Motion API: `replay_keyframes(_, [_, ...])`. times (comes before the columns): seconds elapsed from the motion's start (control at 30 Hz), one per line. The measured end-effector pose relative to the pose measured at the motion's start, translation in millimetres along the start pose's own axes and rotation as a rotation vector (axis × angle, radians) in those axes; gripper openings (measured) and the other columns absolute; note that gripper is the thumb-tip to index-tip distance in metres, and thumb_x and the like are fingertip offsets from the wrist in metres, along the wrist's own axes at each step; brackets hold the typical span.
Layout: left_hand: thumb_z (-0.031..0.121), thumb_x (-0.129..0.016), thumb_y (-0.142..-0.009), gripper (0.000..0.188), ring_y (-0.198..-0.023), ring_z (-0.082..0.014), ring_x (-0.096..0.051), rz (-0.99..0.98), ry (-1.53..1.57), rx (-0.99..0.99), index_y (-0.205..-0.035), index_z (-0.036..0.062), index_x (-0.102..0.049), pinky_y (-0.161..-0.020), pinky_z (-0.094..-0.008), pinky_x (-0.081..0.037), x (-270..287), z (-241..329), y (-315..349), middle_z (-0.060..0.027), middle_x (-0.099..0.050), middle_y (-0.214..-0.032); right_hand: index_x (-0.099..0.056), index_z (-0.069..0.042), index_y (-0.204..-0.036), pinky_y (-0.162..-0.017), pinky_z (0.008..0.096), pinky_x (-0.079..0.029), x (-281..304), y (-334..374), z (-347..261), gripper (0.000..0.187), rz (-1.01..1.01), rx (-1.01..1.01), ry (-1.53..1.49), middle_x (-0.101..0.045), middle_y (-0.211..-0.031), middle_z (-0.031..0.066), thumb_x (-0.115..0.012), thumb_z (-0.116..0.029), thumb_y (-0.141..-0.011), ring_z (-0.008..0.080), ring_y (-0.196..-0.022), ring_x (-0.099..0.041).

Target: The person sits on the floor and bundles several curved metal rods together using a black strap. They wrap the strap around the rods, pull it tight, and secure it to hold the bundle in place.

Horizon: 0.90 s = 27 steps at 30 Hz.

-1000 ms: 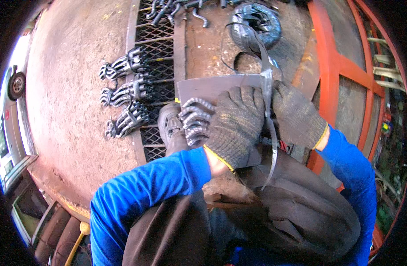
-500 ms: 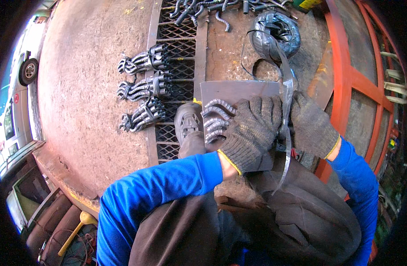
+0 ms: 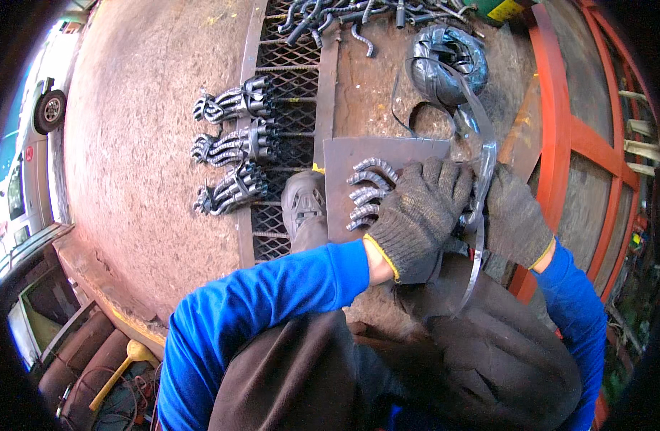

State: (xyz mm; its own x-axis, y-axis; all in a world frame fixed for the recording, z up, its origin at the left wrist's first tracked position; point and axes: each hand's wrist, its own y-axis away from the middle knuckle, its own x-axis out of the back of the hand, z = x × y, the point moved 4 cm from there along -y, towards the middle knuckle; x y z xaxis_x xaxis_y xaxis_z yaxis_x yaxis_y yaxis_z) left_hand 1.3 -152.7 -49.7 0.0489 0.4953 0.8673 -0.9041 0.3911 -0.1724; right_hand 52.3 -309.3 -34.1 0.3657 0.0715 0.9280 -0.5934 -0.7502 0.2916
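My left hand (image 3: 425,215), in a dark knit glove, wraps over a bundle of bent ribbed steel rods (image 3: 372,188). Their curved ends stick out to its left, above a flat grey metal plate (image 3: 344,154). My gloved right hand (image 3: 518,219) is closed beside the left one, at a shiny grey plastic strip (image 3: 485,136). The strip runs down from a wrapped coil (image 3: 445,65), passes between my hands and trails with a loose end over my thigh. My right fingertips and the rods' other ends are mostly hidden.
Three tied rod bundles (image 3: 233,144) lie left of my shoe (image 3: 303,205), partly over a mesh grating (image 3: 290,61). Loose bent rods (image 3: 373,14) are piled at the far side. An orange-red steel frame (image 3: 556,108) stands at right; a yellow-handled tool (image 3: 114,373) lies lower left.
Both hands have shifted slightly right, and the bundle with them. The strip now bends in between my hands, with its upper part swung to the right.
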Motion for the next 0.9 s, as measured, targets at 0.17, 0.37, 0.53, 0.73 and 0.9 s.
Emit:
replay_keyframes(0.17, [0.031,-0.068,-0.063,0.076,-0.105,-0.0383,-0.052,-0.096,0.087,0.031,-0.125,-0.008,-0.051,-0.088,-0.0482,-0.043,-1,-5,2,-0.0259,-0.054,-0.116,-0.057,0.011,-0.108,-0.082,0.0478,-0.05,3,-9,-5,0.034,0.092,0.081,-0.04,-0.057,-0.102,0.0296,-0.056,-0.006,-0.078,0.0444,-0.094,-0.058])
replay_keyframes(0.37, [0.032,-0.065,-0.067,0.071,-0.104,-0.0389,-0.053,-0.097,0.097,0.051,-0.124,-0.0071,-0.051,-0.086,-0.0497,-0.044,5,-4,9,-0.0264,-0.055,-0.117,-0.058,0.01,-0.101,-0.081,0.0476,-0.051,10,-6,-15,0.03,0.06,0.091,0.043,-0.057,-0.099,0.0293,-0.056,-0.006,-0.075,0.0433,-0.091,-0.058])
replay_keyframes(0.53, [0.035,-0.063,-0.07,0.07,-0.107,-0.04,-0.052,-0.115,0.029,0.064,-0.125,-0.0065,-0.051,-0.087,-0.0521,-0.044,13,-7,10,-0.0258,-0.054,-0.12,-0.057,0.007,-0.119,-0.089,0.0456,-0.049,16,-15,-20,0.054,-0.087,-0.005,-0.008,-0.058,-0.11,0.0268,-0.073,-0.013,-0.071,0.044,-0.101,-0.057])
replay_keyframes(0.73, [0.02,-0.057,-0.079,0.054,-0.105,-0.0406,-0.056,-0.059,-0.072,0.04,-0.125,-0.0077,-0.052,-0.085,-0.0495,-0.047,12,-16,14,-0.0284,-0.056,-0.118,-0.056,0.007,-0.117,-0.083,0.0488,-0.05,20,-26,-26,0.052,0.038,0.109,-0.02,-0.057,-0.11,0.029,-0.07,-0.013,-0.072,0.044,-0.095,-0.058])
replay_keyframes(0.9, [0.03,-0.064,-0.077,0.061,-0.105,-0.0391,-0.054,-0.062,-0.021,0.039,-0.125,-0.0069,-0.052,-0.086,-0.0494,-0.045,4,-20,15,-0.0266,-0.055,-0.12,-0.045,0.003,-0.136,-0.093,0.0448,-0.05,23,-25,-18,0.087,0.032,0.103,-0.203,-0.054,-0.126,0.0275,-0.085,-0.028,-0.065,0.0422,-0.111,-0.058])
